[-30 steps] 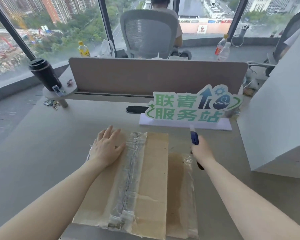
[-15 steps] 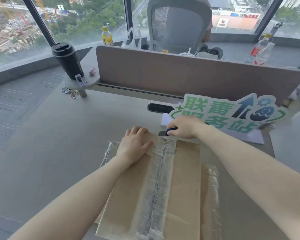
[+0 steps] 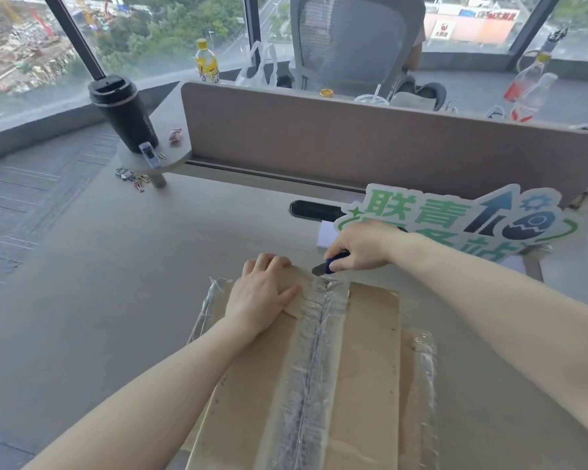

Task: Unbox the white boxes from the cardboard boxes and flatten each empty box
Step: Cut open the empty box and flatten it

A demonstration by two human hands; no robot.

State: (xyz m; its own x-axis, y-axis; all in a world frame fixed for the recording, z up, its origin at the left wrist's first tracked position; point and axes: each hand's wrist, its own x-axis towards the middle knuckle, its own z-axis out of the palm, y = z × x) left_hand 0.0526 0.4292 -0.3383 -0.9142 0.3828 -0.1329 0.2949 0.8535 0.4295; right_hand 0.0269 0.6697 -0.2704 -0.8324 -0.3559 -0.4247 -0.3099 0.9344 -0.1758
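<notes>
Desk point(image 3: 116, 283) | left hand point(image 3: 262, 300) flat on cardboard box point(image 3: 370, 351) | right hand point(image 3: 364, 244) grips knife point(image 3: 330, 264)

Right hand point(image 3: 362, 244) with cutter point(image 3: 330, 262), now over from the box's right to tape seam's point(image 3: 319, 320) far end.

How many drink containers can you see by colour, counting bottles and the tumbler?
Black lidded travel tumbler: 1
Yellow-capped yellow drink bottle: 1
Clear plastic bottles with red drink: 2
Total: 4
</notes>
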